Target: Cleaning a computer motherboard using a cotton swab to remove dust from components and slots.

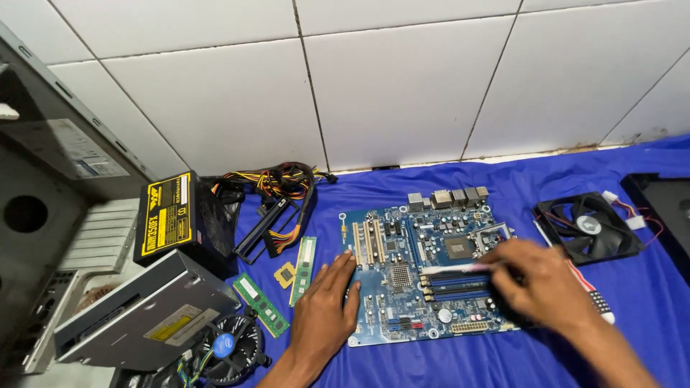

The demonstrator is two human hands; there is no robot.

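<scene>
Motherboard (420,269) flat on blue cloth (632,287), long axis 9–3 o'clock, port block toward 12. Left hand (323,309) pressed flat on board's 9 o'clock edge, fingers together. Right hand (535,284) pinches blurred white stick (456,269), lying 9–3 over memory slots. Two green memory modules (305,260) at 9 o'clock; one case fan (587,228) at 3.

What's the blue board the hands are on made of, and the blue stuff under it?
The motherboard looks like stiff, glossy blue circuit board studded with plastic slots and shiny metal parts. The blue sheet beneath seems to be soft cloth: it wrinkles and folds, with a matte look.
</scene>
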